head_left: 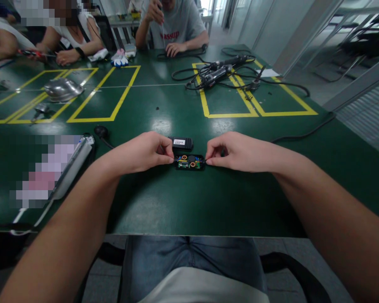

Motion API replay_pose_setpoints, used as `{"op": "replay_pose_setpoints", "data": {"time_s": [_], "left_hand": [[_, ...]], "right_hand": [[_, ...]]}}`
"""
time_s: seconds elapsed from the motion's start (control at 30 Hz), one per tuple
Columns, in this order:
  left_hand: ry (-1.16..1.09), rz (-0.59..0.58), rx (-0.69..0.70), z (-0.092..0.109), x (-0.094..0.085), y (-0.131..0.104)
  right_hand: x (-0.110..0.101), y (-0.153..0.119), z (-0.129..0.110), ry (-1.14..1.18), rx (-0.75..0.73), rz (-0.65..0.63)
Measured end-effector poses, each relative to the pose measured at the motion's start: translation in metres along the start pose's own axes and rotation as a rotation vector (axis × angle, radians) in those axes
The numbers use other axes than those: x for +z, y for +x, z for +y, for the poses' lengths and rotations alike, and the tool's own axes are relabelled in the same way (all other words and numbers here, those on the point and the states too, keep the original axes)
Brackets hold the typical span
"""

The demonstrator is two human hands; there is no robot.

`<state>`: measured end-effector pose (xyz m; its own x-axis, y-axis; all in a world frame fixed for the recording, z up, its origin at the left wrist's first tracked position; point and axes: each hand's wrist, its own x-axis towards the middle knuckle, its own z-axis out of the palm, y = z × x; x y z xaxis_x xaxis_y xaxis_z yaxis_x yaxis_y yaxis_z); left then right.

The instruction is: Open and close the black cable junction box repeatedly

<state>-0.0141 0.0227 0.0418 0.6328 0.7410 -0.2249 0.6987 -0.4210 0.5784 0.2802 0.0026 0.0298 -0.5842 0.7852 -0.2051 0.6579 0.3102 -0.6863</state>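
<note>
A small open black case (190, 162) with a green circuit board, copper-coloured coils and thin wires inside lies on the green table. At its left end, the thumb and fingertips of my left hand (151, 152) pinch the black cable where it enters the case. My right hand (230, 152) pinches the cable at the right end in the same manner. Just behind the case is a ribbed black cover (181, 143) with a white label, near my left fingertips. Both hands rest low, close to the tabletop.
Black corded tools (216, 75) lie at the back right, beside yellow tape outlines. A metal shell (63, 89) sits at the back left. A black plug (101, 131) is left of my hands. People work across the green table (189, 210).
</note>
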Motion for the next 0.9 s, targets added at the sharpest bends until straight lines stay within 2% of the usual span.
{"op": "replay_pose_setpoints", "data": {"time_s": [0.1, 0.2, 0.27, 0.33, 0.47, 0.67, 0.8, 0.9], "left_hand": [[0.093, 0.079, 0.071, 0.001, 0.003, 0.0], [0.172, 0.222, 0.16, -0.001, 0.011, 0.004], [0.191, 0.33, 0.179, -0.004, 0.018, 0.009], [0.206, 0.382, 0.185, -0.007, 0.023, 0.014], [0.226, 0.338, 0.15, -0.01, 0.025, 0.018], [0.227, 0.353, 0.085, -0.012, 0.024, 0.019], [0.134, 0.383, 0.166, -0.008, 0.021, 0.013], [0.049, 0.347, 0.248, -0.002, 0.017, 0.006]], "right_hand": [[0.003, 0.0, 0.001, 0.016, -0.017, 0.011], [0.006, 0.001, 0.001, 0.022, -0.042, 0.021], [0.007, 0.003, 0.001, 0.023, -0.058, 0.034], [0.008, 0.005, 0.002, 0.02, -0.076, 0.05], [0.011, 0.007, 0.003, 0.009, -0.096, 0.074], [0.014, 0.008, 0.003, 0.001, -0.103, 0.081], [0.012, 0.008, 0.005, -0.001, -0.115, 0.089], [0.011, 0.008, 0.008, 0.002, -0.116, 0.107]]}}
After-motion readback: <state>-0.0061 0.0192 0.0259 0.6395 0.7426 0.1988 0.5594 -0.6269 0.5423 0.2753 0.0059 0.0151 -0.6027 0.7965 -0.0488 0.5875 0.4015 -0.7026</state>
